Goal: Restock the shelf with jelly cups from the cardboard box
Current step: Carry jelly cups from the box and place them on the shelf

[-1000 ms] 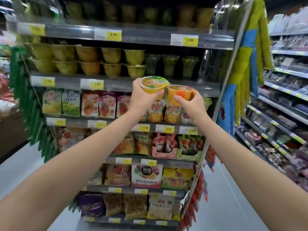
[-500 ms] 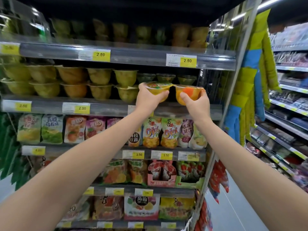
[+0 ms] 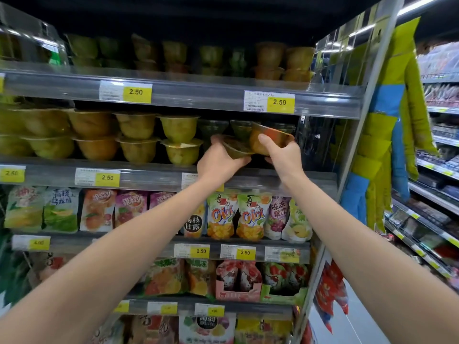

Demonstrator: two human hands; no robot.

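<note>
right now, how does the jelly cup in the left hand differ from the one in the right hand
Colour: the yellow-green clear plastic jelly cup in the left hand is paler than the orange clear plastic jelly cup in the right hand.
Pose: the yellow-green cup sits lower and nearer level; the orange cup is higher and clearly tilted.
Shared: each is in a curled grip, above the grey metal shelf.

Right of the grey shelving unit (image 3: 323, 101) hang yellow-and-blue gloves (image 3: 387, 120); beyond them, another aisle's stocked shelves (image 3: 433, 197), a strip light (image 3: 419, 4) overhead, pale floor (image 3: 367, 328) below.
</note>
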